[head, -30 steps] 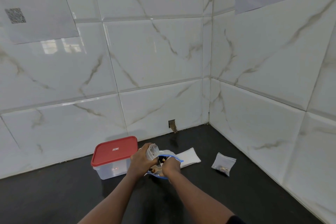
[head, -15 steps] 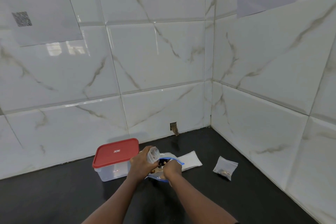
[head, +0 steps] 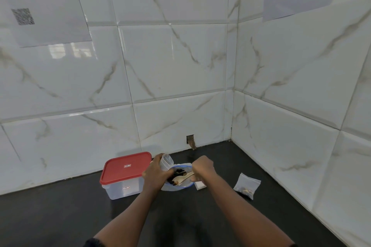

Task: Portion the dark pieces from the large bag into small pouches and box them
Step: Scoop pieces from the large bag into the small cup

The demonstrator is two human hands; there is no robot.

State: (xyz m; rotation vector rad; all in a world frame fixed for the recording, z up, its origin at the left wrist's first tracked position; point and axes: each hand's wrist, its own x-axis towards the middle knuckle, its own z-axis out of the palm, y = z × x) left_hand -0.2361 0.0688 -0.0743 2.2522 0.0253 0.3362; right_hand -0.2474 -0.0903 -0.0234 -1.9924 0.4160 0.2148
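Large bag (head: 174, 186): lay on the black worktop (head: 60, 216) near its back edge, between the red-lidded box (head: 125, 174) and the right-hand wall; blue-rimmed mouth open, facing up.
Dark pieces (head: 178, 171): a cluster still inside the bag mouth.
Left hand (head: 157, 172): fingers curled round a small pouch (head: 166, 161), held just above the bag's left rim.
Small pouch, axis: long axis near upright, mouth uppermost, tipped slightly toward the back wall; contents could not be told.
Right hand (head: 203, 168): closed on the handle of a pale spoon (head: 184, 177).
Spoon, axis: ran from the right hand down toward the left hand, bowl end low in the bag.
Filled pouch (head: 247, 185): lay flat near the worktop's right edge, a few pieces inside.
Flat white packet (head: 199, 185): just beside the bag, partly hidden by the right forearm.
Done, as judged: one pouch portioned.
Left, as judged: filling the held pouch, sealing, further portions; box lid was on, so no boxing was in hand.
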